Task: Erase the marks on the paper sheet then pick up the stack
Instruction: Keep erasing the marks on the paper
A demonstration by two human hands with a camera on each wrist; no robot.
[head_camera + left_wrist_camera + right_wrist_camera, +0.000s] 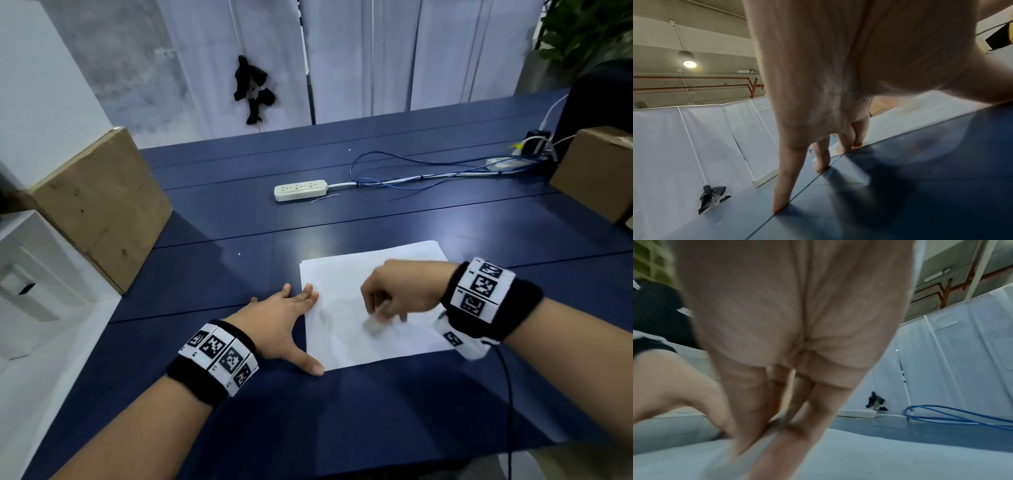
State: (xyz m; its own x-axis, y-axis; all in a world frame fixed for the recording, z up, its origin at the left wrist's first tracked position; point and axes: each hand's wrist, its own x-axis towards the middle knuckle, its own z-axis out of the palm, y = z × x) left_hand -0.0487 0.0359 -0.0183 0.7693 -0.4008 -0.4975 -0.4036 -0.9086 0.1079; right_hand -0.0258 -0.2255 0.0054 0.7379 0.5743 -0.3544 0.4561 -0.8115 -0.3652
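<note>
Between both hands [394, 294] on the table lies the paper stack [346, 281].

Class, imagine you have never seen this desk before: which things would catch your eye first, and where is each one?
The white paper stack on the dark blue table, near the front, stands out first. The right hand is over it, pinching a blurred whitish eraser, while the left hand lies flat at its left edge. Farther back lies a white power strip.

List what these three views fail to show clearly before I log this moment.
- Eraser: head view, motion-blurred under the right hand; right wrist view, hidden between blurred fingers.
- Marks on the paper sheet: head view, only faint grey smudges, unreadable.
- Stack thickness: not resolvable.
- Left hand contact with the sheet: left wrist view, blocked by the palm.
</note>
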